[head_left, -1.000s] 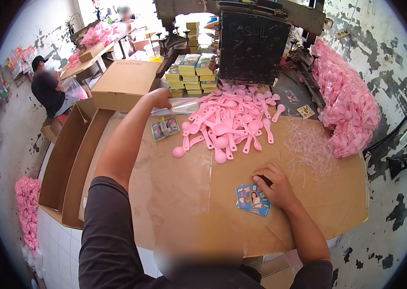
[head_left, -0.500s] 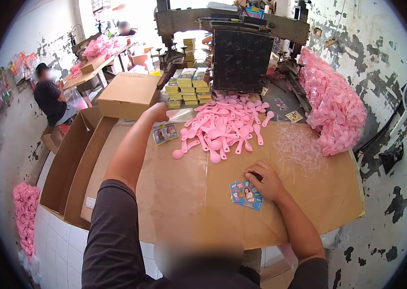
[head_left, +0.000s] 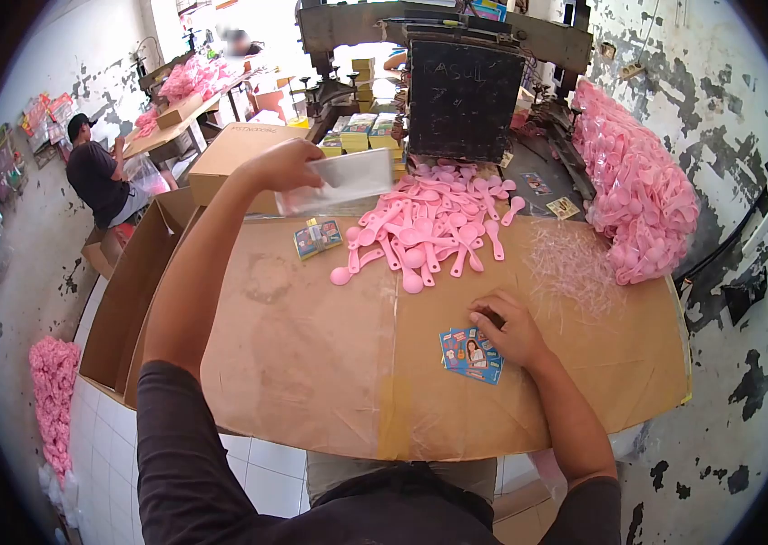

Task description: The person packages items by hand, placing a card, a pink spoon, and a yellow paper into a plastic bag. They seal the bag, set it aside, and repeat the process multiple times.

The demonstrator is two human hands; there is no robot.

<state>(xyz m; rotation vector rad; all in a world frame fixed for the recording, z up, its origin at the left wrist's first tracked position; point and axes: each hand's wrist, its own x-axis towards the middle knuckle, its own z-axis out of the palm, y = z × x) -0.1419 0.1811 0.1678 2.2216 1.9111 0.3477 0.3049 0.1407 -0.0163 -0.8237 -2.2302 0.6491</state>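
Observation:
My left hand [head_left: 289, 167] is raised near the far edge of the cardboard-covered table, its fingers closed on a clear plastic bag [head_left: 348, 179], slightly blurred. My right hand [head_left: 511, 329] rests curled at the upper right of some blue printed cards [head_left: 473, 355]; whether it holds anything is hidden. Beyond it lies a heap of pink spoons [head_left: 429, 222]. A banded stack of cards [head_left: 317, 239] lies left of the heap, below my left hand.
A closed carton [head_left: 243, 150] and an open long box [head_left: 134, 291] stand left. Thin plastic strips [head_left: 575, 268] lie right, beside a large bag of pink spoons [head_left: 638, 191]. A black panel [head_left: 464, 100] stands behind the heap. A person [head_left: 98, 173] sits far left.
My left hand has lifted the clear plastic bag off the table's far side and moved it up. My right hand stays by the cards. The view has shifted slightly.

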